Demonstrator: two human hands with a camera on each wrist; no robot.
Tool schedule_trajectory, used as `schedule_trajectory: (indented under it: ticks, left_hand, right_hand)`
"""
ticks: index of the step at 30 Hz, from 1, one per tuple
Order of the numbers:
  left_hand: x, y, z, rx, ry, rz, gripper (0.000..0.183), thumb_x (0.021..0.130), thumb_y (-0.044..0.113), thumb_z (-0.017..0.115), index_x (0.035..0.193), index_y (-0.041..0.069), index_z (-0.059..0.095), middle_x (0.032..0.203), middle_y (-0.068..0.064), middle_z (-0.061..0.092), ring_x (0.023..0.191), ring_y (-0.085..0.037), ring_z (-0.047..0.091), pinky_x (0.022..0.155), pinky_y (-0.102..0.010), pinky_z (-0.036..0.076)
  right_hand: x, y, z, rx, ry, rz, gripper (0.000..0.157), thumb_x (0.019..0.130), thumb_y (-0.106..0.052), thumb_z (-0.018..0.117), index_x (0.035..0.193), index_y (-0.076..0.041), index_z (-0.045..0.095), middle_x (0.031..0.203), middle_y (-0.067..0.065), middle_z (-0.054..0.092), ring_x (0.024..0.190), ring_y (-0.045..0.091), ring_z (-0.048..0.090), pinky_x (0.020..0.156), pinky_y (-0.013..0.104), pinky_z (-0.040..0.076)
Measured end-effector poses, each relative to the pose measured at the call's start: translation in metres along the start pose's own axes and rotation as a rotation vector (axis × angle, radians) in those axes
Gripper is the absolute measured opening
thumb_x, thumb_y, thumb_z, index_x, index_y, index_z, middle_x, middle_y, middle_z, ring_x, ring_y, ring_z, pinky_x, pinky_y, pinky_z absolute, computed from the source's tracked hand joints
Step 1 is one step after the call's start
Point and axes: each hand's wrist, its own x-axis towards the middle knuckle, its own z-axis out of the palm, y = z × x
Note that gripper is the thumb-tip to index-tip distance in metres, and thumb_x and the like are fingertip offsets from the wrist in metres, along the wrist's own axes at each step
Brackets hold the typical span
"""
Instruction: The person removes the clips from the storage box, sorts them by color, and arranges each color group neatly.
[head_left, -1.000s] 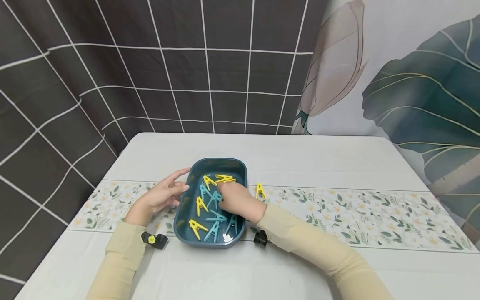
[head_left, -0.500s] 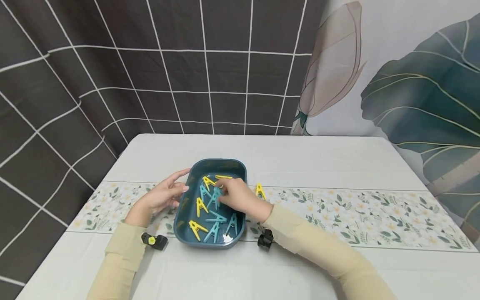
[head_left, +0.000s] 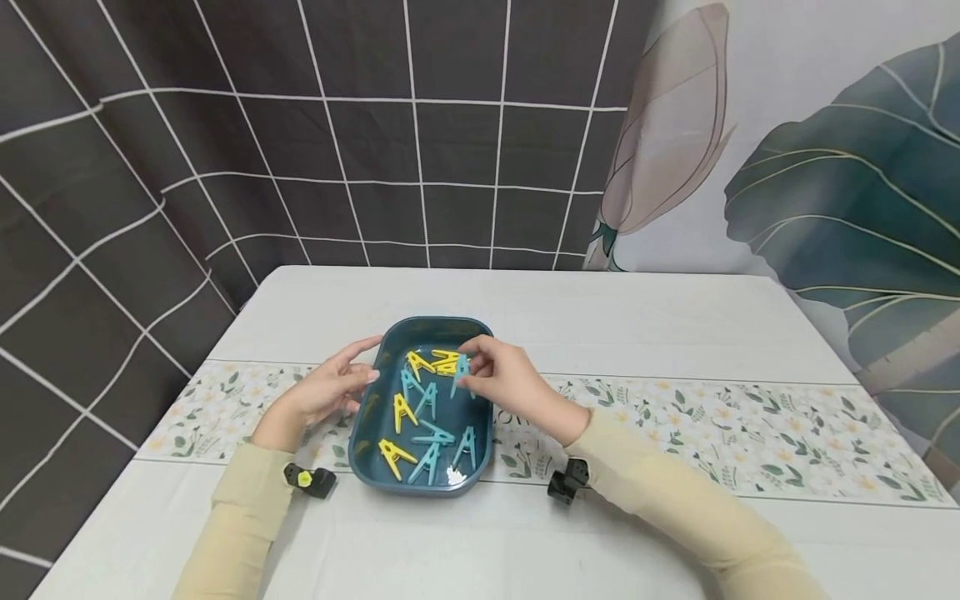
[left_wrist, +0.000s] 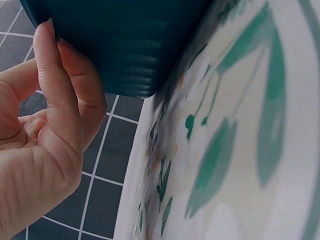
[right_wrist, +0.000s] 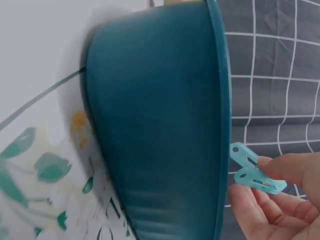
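A dark teal plastic basin (head_left: 358, 467) stands on the table, with several yellow and light-blue clothespins lying in it. My left hand (head_left: 324, 390) rests at the basin's left side, its fingertips touching the outer wall and rim. In the left wrist view those fingers (left_wrist: 62, 90) lie loosely against the basin. My right hand (head_left: 510, 379) pinches a light-blue clothespin (head_left: 461, 372) over the basin's right part. The right wrist view has this clothespin (right_wrist: 260, 172) between thumb and fingers, beside the rim. One yellow clothespin (head_left: 420, 363) lies near the basin's far end.
The white table (head_left: 637, 321) carries a floral band (head_left: 720, 425) running across it beneath the basin. Behind hangs a dark grid-patterned cloth (head_left: 457, 142), with a leaf-printed cloth (head_left: 847, 200) at the right. A black wrist camera (head_left: 567, 481) sits on the right sleeve.
My right hand has lifted a light-blue clothespin from the basin and moved right and up towards the rim. The yellow clothespin on the table at right is now hidden behind it. The left hand stays put.
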Motion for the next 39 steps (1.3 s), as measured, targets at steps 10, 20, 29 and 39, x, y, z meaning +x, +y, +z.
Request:
schedule_trajectory:
  ticks: [10, 20, 29, 39]
  left_hand:
    - [0.001, 0.000, 0.002, 0.001, 0.003, -0.012, 0.069, 0.098, 0.010, 0.051, 0.153, 0.015, 0.010, 0.101, 0.000, 0.064, 0.076, -0.008, 0.063, 0.055, -0.019, 0.054]
    - [0.002, 0.002, 0.001, -0.001, 0.011, -0.013, 0.068, 0.098, 0.009, 0.050, 0.153, 0.015, 0.011, 0.099, 0.001, 0.063, 0.075, -0.007, 0.063, 0.055, -0.019, 0.054]
    - [0.002, 0.002, 0.001, -0.005, 0.019, -0.008, 0.069, 0.098, 0.008, 0.050, 0.153, 0.014, 0.011, 0.100, 0.000, 0.063, 0.076, -0.008, 0.063, 0.055, -0.019, 0.054]
    - [0.002, 0.000, 0.003, -0.013, 0.029, -0.028, 0.068, 0.098, 0.009, 0.051, 0.153, 0.017, 0.012, 0.100, 0.000, 0.063, 0.072, -0.008, 0.063, 0.053, -0.019, 0.053]
  right_hand:
    - [-0.023, 0.007, -0.018, 0.062, 0.044, 0.040, 0.036, 0.082, -0.004, 0.072, 0.114, 0.001, 0.059, 0.088, 0.008, 0.063, 0.075, 0.013, 0.059, 0.065, 0.022, 0.053]
    - [-0.047, 0.023, -0.024, 0.214, 0.043, 0.108, 0.035, 0.082, 0.001, 0.069, 0.113, 0.009, 0.056, 0.091, 0.016, 0.061, 0.070, 0.010, 0.057, 0.060, 0.022, 0.054]
    - [-0.063, 0.045, -0.022, 0.244, -0.046, 0.184, 0.036, 0.082, 0.001, 0.067, 0.114, 0.012, 0.054, 0.092, 0.018, 0.059, 0.066, 0.009, 0.057, 0.056, 0.023, 0.053]
    - [-0.069, 0.055, -0.012, 0.209, -0.110, 0.250, 0.033, 0.078, 0.003, 0.068, 0.107, 0.009, 0.055, 0.078, 0.006, 0.058, 0.060, 0.015, 0.060, 0.054, 0.027, 0.056]
